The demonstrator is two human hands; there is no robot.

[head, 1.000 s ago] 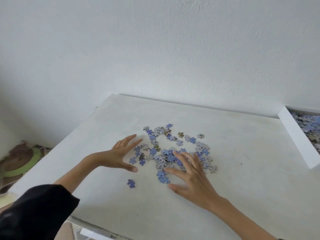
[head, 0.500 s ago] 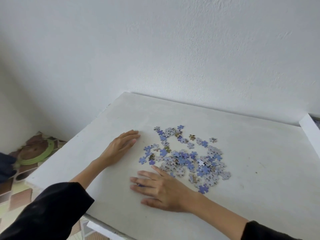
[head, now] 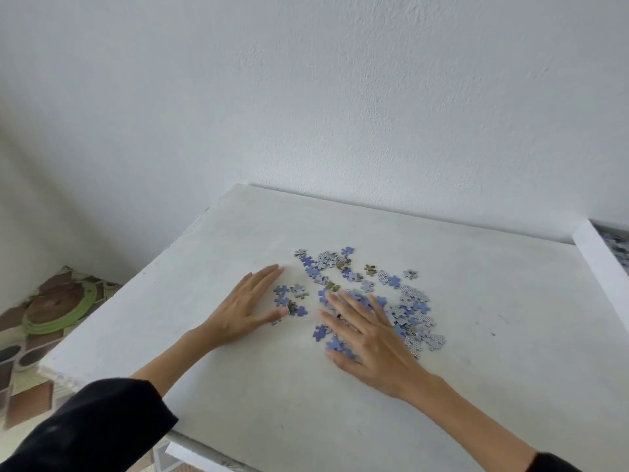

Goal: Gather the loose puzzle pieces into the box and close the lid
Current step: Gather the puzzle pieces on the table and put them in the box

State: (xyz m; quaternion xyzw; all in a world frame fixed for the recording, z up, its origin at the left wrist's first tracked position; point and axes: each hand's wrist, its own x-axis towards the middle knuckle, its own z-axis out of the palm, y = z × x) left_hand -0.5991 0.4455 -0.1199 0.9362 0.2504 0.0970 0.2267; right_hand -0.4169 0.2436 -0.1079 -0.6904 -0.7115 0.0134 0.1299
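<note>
Several loose blue, grey and brown puzzle pieces [head: 405,301] lie scattered in the middle of the white table [head: 238,233]. My left hand [head: 243,308] lies flat on the table at the left edge of the scatter, its thumb touching a small cluster of pieces [head: 289,298]. My right hand [head: 367,332] rests palm down with spread, straight fingers on the near part of the pile, covering some pieces. The white box [head: 602,264] shows only its left wall at the far right edge, with pieces inside. No lid is in view.
A white wall [head: 306,97] runs right behind the table. The table's left edge drops to a patterned tile floor with a green and brown object [head: 58,308] on it. Bare tabletop lies between the pile and the box.
My right hand has slid from the left of the pile to the right and forward onto it, bringing a stray piece along. My left hand has moved closer to the pieces.
</note>
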